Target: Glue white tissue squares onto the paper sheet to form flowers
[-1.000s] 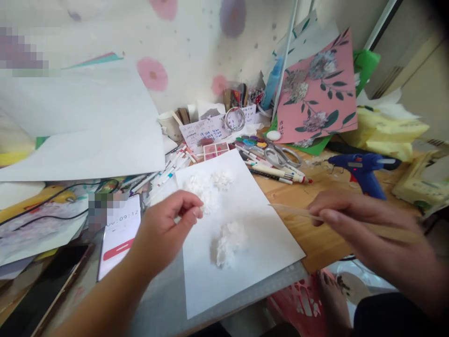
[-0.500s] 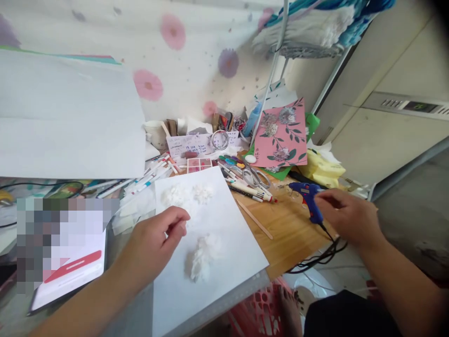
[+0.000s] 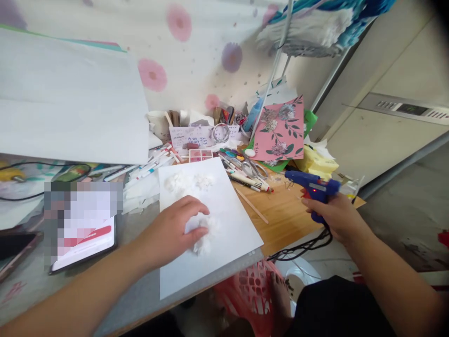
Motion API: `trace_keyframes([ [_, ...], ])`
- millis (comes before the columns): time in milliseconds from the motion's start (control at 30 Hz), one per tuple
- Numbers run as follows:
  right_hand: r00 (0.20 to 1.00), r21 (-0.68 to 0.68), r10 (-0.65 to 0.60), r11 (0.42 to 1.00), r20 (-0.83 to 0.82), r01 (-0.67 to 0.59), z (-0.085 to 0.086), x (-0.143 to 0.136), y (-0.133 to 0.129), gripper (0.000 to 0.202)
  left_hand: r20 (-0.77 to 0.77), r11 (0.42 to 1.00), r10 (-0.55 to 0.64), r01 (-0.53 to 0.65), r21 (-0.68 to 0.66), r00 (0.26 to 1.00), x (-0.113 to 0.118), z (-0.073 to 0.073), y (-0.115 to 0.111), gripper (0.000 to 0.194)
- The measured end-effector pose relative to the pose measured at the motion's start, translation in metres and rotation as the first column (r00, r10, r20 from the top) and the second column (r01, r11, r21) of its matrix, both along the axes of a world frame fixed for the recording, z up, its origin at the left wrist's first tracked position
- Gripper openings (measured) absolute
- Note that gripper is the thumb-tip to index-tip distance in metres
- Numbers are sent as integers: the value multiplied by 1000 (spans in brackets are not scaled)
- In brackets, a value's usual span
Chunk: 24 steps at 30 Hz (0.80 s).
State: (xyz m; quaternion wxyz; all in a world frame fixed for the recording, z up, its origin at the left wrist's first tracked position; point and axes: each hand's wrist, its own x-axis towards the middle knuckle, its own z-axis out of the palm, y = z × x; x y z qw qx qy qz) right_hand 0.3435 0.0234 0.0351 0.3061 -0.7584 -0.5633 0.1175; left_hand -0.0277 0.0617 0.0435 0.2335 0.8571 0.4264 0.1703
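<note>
My right hand [image 3: 336, 213] grips a blue glue gun [image 3: 324, 187], its nozzle pointing left above the wooden tabletop and a small red light showing on its body. Over the white paper [image 3: 231, 210], my left hand [image 3: 185, 229] has thumb and fingers apart around the near white fluffy flower [image 3: 202, 243]; whether the fingers touch it cannot be made out. Two more white fluffy clumps, one on the left [image 3: 177, 182] and one on the right [image 3: 203, 180], lie near the paper's far edge.
A lit phone [image 3: 89, 229] lies left of the paper. Pens [image 3: 245, 180], scissors [image 3: 257, 169] and a wooden stick [image 3: 252, 206] are right of it. Behind stands a pink card [image 3: 280, 131] with flowers. The glue gun's black cable [image 3: 301, 248] hangs at the table edge.
My right hand has closed on the glue gun and lifted it, with its body turned. My left hand has moved right to the near flower, its fingers spreading. The view has shifted slightly.
</note>
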Motion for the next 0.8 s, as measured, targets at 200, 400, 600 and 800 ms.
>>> trace_keyframes([
  [200,791,-97,592,788,-155,-609,9,-82,-56,12,-87,993,-115,114,-18,990,5,-13,-11,50],
  [400,648,-198,756,623,-97,-756,8,-119,-51,5,-122,989,-145,145,-6,982,5,-14,-11,44],
  [600,621,-255,773,631,129,-733,-7,-122,-49,11,-148,991,-136,133,-29,980,7,-10,-11,39],
  [800,633,-239,732,680,250,-693,-12,-127,-50,6,-142,990,-138,137,-19,980,5,-16,-9,43],
])
